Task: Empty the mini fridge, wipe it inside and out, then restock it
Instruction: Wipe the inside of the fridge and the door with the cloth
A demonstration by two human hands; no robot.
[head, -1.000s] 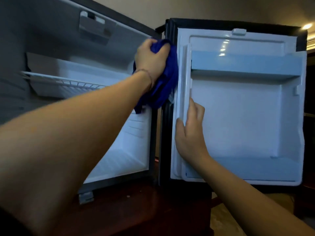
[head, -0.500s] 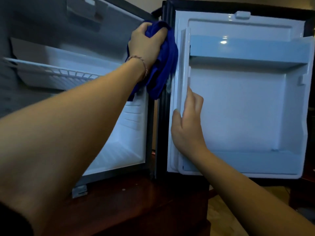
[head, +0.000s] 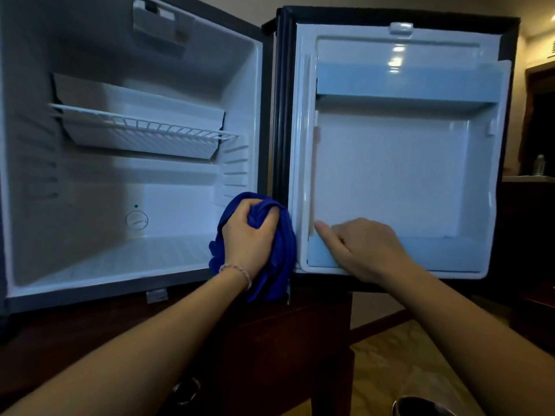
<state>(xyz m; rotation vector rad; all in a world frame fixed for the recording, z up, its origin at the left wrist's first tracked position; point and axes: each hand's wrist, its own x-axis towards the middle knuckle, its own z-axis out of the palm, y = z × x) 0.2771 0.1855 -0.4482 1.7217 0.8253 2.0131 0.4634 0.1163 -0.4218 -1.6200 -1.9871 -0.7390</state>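
Observation:
The mini fridge [head: 90,187] stands open with nothing inside but a white wire shelf [head: 144,123]. Its door [head: 390,175] is swung out to the right, white liner facing me, both door shelves bare. My left hand [head: 247,247] is shut on a bunched blue cloth [head: 282,259], pressing it against the hinge-side edge near the bottom, between cabinet and door. My right hand [head: 363,247] rests on the lower door shelf [head: 420,253], fingers curled over its front lip, thumb pointing left.
The fridge sits on a dark wooden cabinet [head: 270,340]. A thermostat dial [head: 137,220] is on the back wall. A bottle [head: 540,165] stands on a counter at the far right. A dark round object [head: 420,408] shows at the bottom right over tan flooring.
My left hand has slid the cloth down from the top of the hinge edge to the bottom. My right hand has dropped from the door's left rim to the lower door shelf.

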